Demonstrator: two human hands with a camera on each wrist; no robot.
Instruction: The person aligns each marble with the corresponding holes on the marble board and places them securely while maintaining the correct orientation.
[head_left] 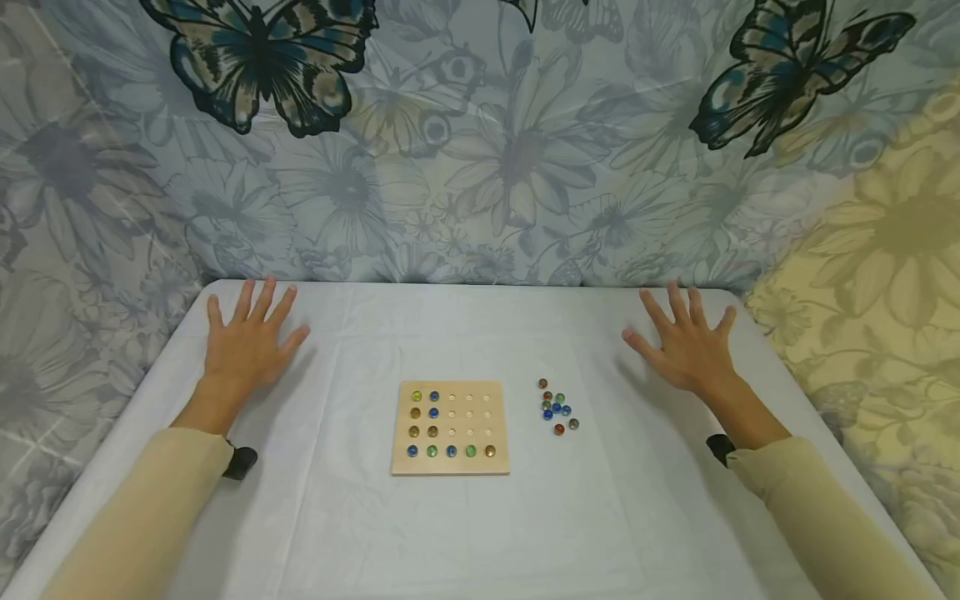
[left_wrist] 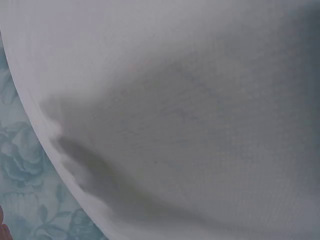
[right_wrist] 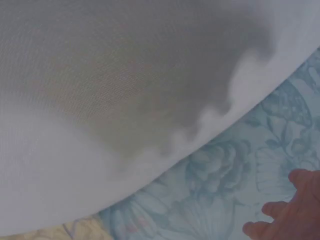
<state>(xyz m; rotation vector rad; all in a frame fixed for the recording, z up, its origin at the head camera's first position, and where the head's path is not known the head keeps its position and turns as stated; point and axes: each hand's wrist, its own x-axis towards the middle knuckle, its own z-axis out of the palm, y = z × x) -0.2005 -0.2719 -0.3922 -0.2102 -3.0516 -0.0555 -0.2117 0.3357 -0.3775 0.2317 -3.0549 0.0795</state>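
My left hand [head_left: 246, 343] is spread over the far left part of the white table, fingers straight and holding nothing. Over the far right part, my right hand [head_left: 688, 350] has its fingers spread too, with nothing in it. Between the hands lies a square wooden board [head_left: 451, 474] with rows of small hollows. Coloured marbles fill its front row and the two left columns; the other hollows show bare. A loose group of marbles [head_left: 557, 408], blue, green, red and brown, lies right of the board. In the right wrist view, fingertips [right_wrist: 280, 209] show at the lower right corner.
The table is covered by a white cloth [head_left: 360, 533]. Behind it hangs a grey-blue floral fabric [head_left: 480, 183] with butterflies, and yellow floral fabric [head_left: 900, 250] stands at the right. Dark bands [head_left: 240, 463] sit at both wrists. Hand shadows fall on the cloth.
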